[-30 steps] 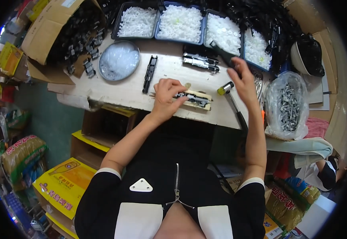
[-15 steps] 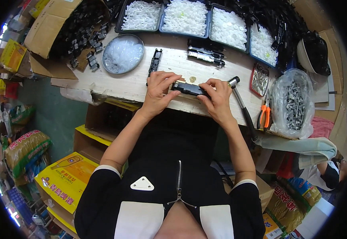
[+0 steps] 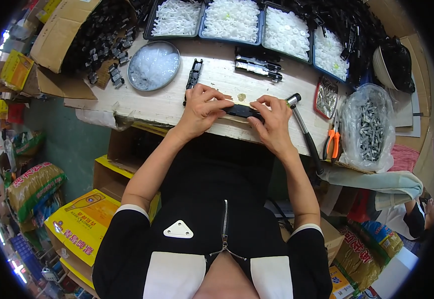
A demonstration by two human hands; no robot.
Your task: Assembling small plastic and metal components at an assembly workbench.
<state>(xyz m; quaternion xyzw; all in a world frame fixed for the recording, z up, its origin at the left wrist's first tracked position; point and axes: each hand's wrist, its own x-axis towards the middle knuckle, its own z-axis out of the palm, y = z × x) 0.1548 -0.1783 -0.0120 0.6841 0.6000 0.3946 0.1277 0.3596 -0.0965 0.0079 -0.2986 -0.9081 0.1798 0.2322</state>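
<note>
Near the front edge of the white workbench (image 3: 142, 107), a long black plastic part (image 3: 239, 111) is held level between both hands. My left hand (image 3: 200, 109) pinches its left end with thumb and fingers, and my right hand (image 3: 271, 117) grips its right end. Another slim black part (image 3: 194, 74) lies just beyond my left hand. Farther back rest several black and silver assembled parts (image 3: 258, 67), side by side. A hammer (image 3: 304, 127) lies right of my right hand, its head close to my fingers.
Trays of small white pieces (image 3: 231, 21) line the back. A round dish of clear pieces (image 3: 153, 66) stands left, beside a cardboard box of black parts (image 3: 60, 37). At right are a red tray of pins (image 3: 325, 98), orange-handled pliers (image 3: 332, 139) and a bag of grey parts (image 3: 369, 132).
My left hand has slid a little right along the black plastic part, covering more of its left end. The part's upper face looks turned slightly. My right hand keeps its grip.
</note>
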